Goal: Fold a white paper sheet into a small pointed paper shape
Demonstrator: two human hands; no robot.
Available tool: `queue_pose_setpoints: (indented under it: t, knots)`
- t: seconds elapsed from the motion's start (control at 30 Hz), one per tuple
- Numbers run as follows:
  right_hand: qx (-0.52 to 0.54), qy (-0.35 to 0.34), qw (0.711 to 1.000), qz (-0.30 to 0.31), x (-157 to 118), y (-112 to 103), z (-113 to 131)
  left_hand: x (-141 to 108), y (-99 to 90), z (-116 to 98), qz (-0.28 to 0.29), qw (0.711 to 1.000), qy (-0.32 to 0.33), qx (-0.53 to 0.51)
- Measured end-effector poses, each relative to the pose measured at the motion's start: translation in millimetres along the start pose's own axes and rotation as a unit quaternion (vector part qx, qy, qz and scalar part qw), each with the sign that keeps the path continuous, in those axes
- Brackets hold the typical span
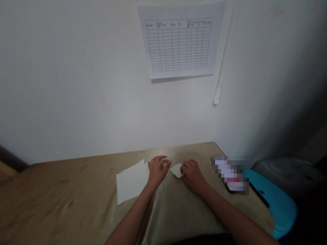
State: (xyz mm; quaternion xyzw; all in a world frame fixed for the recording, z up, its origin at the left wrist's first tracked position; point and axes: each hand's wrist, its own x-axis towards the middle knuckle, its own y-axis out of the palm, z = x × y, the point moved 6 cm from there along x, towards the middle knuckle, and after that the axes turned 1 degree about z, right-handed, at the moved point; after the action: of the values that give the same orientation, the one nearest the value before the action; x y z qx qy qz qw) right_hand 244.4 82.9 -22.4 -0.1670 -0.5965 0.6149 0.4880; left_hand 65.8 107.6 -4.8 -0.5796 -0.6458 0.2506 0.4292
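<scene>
A small folded piece of white paper (176,170) lies at the middle of the covered table (84,194). The fingers of my right hand (191,172) are curled closed on its right edge. Just to the left of that piece, my left hand (157,170) rests with its fingers apart and nothing between them. A larger sheet of white paper (131,183) with a torn upper edge lies flat to the left, its right side partly behind my left hand and wrist.
A phone (230,175), its screen blurred out, lies near the table's right edge. Beyond that edge is a turquoise plastic seat (276,200). The white wall (76,85) behind the table carries a printed table sheet (181,44) and a hanging white strip (222,68).
</scene>
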Motion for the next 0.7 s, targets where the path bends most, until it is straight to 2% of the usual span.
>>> queue_pose_setpoints:
  t: [0.13,0.2,0.3,0.4,0.57,0.7]
  knots:
    - [0.06,0.028,0.998,-0.005,-3.0,-0.2,-7.0,-4.1,4.1,-0.6,0.038,0.999,-0.004,0.024]
    - [0.085,0.029,0.996,0.008,-4.4,-0.1,-7.9,-5.9,6.6,-1.6,0.064,0.997,0.005,0.036]
    - [0.11,0.016,0.993,0.027,-5.2,0.2,-5.0,-7.5,7.9,-2.5,0.072,0.996,0.017,0.053]
    - [0.109,0.006,0.993,0.032,-4.1,2.4,-2.2,-10.0,10.0,-3.4,0.078,0.994,0.022,0.071]
    - [0.096,0.025,0.994,0.045,-2.4,15.3,-6.9,-18.7,20.4,-8.2,0.145,0.984,0.024,0.103]
    - [0.079,0.031,0.994,0.07,-2.7,23.7,-10.1,-21.1,24.7,-9.1,0.167,0.979,0.03,0.115]
